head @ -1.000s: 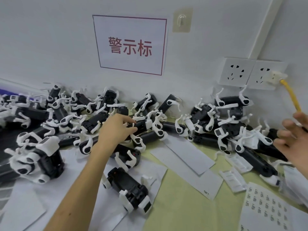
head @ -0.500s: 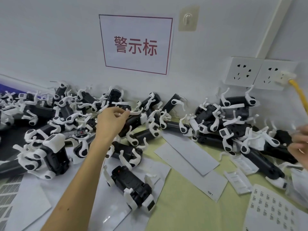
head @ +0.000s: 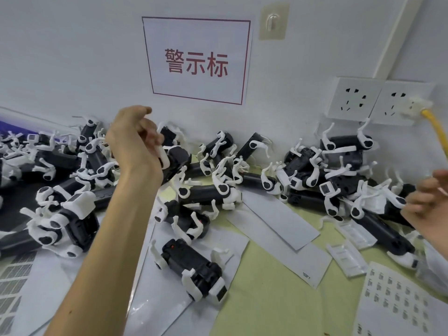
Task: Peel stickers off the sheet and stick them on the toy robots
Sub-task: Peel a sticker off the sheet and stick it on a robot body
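My left hand (head: 133, 139) grips a black-and-white toy robot (head: 173, 157) and holds it lifted above the heap, close to the wall. Many more toy robots (head: 315, 170) lie piled along the wall from left to right. One robot (head: 191, 267) lies alone on white paper in front of the heap. My right hand (head: 429, 207) is at the right edge with curled fingers, pinching a small pale sticker (head: 441, 190). The sticker sheet (head: 397, 301), printed with rows of small grey stickers, lies at the lower right.
Grey backing strips (head: 278, 219) and small white plastic covers (head: 346, 259) lie on the yellow-green table surface. More sticker sheets (head: 12, 287) are at the lower left. On the wall are a paper sign (head: 196, 60), sockets (head: 354, 98) and a yellow cable (head: 436, 134).
My left hand closed on a robot in the heap and raised it toward the wall. My right hand drew back toward the right edge.
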Available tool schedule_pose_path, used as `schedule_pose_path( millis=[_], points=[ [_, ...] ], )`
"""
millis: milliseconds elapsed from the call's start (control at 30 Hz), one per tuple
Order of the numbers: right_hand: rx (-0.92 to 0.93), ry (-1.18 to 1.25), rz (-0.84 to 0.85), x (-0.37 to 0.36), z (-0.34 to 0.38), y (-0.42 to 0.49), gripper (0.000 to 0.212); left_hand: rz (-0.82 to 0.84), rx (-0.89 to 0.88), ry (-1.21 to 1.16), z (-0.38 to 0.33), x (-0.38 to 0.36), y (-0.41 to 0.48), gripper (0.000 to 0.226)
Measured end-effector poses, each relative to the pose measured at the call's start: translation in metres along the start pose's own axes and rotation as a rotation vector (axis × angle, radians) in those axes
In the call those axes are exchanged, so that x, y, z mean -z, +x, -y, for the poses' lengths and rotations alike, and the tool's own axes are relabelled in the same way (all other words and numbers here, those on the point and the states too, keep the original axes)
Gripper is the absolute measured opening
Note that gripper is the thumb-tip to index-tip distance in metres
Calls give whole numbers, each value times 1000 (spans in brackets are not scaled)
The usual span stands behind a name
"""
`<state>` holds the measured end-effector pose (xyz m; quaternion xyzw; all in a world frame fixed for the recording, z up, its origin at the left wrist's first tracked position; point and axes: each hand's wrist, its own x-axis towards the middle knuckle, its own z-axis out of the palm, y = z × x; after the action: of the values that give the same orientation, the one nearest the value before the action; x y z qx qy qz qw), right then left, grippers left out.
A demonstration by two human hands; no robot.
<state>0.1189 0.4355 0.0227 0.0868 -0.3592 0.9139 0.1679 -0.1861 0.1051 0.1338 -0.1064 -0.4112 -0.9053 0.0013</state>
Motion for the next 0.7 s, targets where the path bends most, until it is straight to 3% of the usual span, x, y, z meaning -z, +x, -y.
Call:
schedule_pose_path(
  millis=[67, 100, 167, 233, 300, 400, 500, 633, 700],
  points=[
    [46, -204, -326, -16, 5, -14, 65, 98, 21, -83, -10, -11, -14, 18],
    [70, -284, -384, -22, 4, -16, 52, 144, 21, -115, -15, -17, -21, 20],
    [141, -311, -345, -47, -10, -8, 25, 220, 50, -199, -21, -27, -36, 21],
    [98, -435, -320, -81, -40, -5, 37, 271, 188, -337, -19, -33, -50, 17],
    [-37, -519, -295, -111, -72, -1, 53, 268, 457, -542, -11, -38, -64, 17],
    [-50, -655, -314, -139, -108, 6, 56, 191, 804, -754, 7, -42, -81, 22],
    [25, -691, -293, -149, -119, 4, 44, 173, 882, -636, 19, -45, -88, 20],
    [123, -698, -451, -147, -114, 1, 34, 211, 947, -450, 26, -43, -87, 9],
    [182, -736, -475, -150, -108, 2, 29, 242, 1001, -353, 28, -43, -86, 14]
  ],
)
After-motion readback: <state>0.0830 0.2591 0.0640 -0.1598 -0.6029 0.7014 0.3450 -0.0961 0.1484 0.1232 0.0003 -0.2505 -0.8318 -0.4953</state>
